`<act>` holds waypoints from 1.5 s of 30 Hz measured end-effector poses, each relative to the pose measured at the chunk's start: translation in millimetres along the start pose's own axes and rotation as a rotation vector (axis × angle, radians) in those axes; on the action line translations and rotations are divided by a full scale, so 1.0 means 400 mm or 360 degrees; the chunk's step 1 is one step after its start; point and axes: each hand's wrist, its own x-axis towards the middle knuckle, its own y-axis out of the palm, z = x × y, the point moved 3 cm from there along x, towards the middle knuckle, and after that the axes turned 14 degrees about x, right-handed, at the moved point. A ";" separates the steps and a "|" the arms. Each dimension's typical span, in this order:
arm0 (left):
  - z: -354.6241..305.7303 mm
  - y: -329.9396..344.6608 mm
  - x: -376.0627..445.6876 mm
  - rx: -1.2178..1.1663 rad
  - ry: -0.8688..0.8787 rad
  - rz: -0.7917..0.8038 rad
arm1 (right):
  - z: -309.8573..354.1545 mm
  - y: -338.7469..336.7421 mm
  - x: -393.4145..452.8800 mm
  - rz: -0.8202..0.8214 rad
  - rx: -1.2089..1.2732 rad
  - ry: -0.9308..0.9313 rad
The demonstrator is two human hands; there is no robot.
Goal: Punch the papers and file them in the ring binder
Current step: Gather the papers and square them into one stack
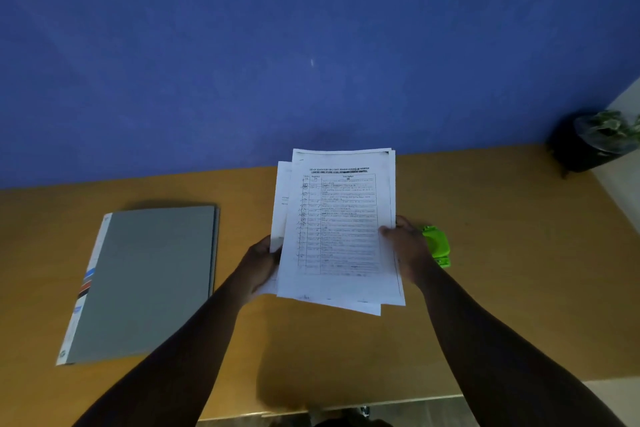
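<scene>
A loose stack of printed papers point(341, 225) is held up above the wooden table point(502, 270), the sheets fanned slightly out of line. My left hand point(259, 263) grips the stack's left edge and my right hand point(405, 246) grips its right edge. A bright green hole punch point(437, 246) lies on the table just right of my right hand, partly hidden by it. The grey ring binder point(145, 281) lies shut and flat on the table to the left, its labelled spine along the left side.
A blue wall point(277, 45) rises behind the table's far edge. A dark pot with a green plant point(595, 142) stands at the table's far right corner. The table's near edge runs along the bottom of the view.
</scene>
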 end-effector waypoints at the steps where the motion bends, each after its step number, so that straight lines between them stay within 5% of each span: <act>1: -0.002 -0.003 -0.006 0.0014 -0.0003 0.0009 | 0.002 0.006 -0.004 0.0004 0.0004 -0.0004; 11: 0.005 -0.015 -0.007 -0.0191 0.0011 0.0206 | 0.018 0.029 -0.037 0.0030 -0.0279 -0.0289; 15: -0.005 -0.031 0.005 -0.0281 -0.0124 0.0096 | 0.019 0.034 -0.042 0.0119 -0.0359 -0.0342; 21: -0.063 -0.021 0.014 -0.0170 0.0184 0.0080 | 0.027 0.066 -0.046 0.0157 -0.0323 -0.0333; 31: -0.108 -0.021 0.026 -0.0231 0.0255 -0.0244 | 0.049 0.108 -0.040 0.0137 -0.0157 -0.0295; 45: -0.101 -0.054 0.024 -0.0232 0.0323 -0.0385 | 0.063 0.130 -0.056 0.0061 -0.0361 -0.0546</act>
